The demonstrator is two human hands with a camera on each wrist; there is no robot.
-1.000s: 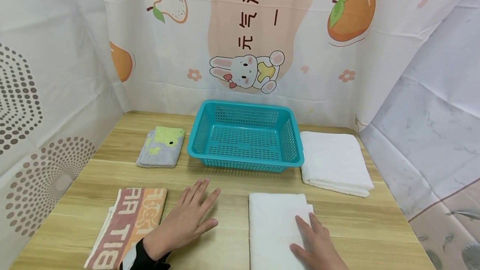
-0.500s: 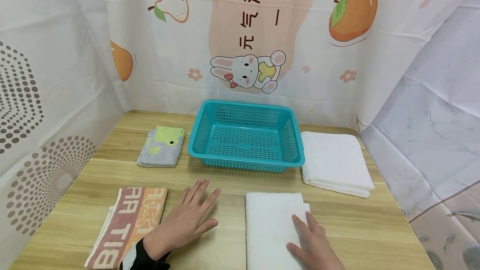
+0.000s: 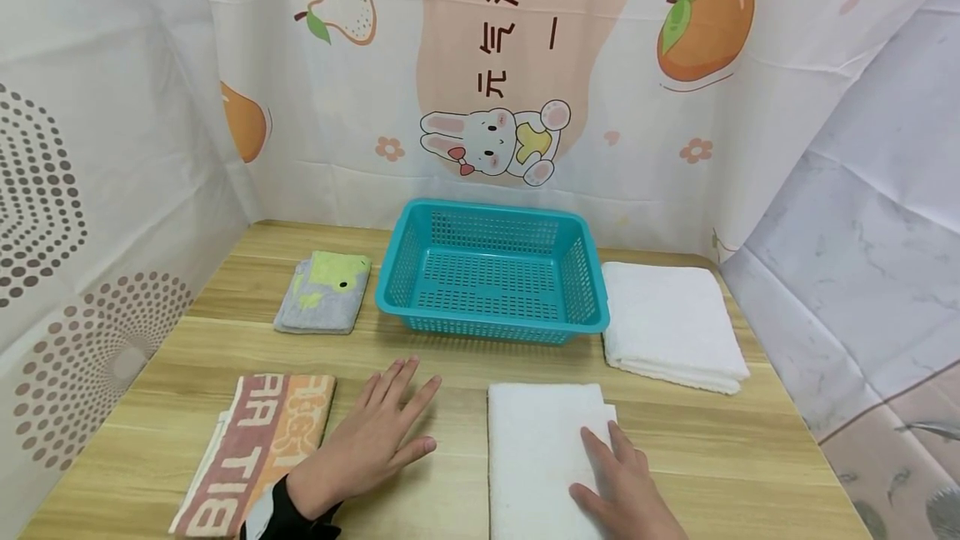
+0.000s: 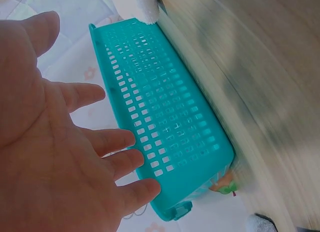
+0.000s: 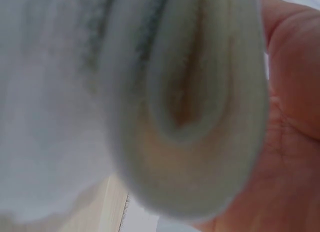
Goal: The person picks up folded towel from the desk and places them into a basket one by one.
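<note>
Right grip [image 3: 626,482] relaxed, fingers laid on folded white towel [image 3: 534,457], near right on desk [image 3: 720,465], apparently steadying it. Left grip [image 3: 365,443] spread, holding nothing. Teal basket [image 3: 487,326] far, mouth up, probably for easy reach.

Head view bright; towel folds [image 5: 195,177] blurred in right-wrist view.

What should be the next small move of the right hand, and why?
Probably the right hand should curl its fingers under the right edge of the near white towel: it rests at that edge, the towel is folded, and the teal basket stands empty.
</note>
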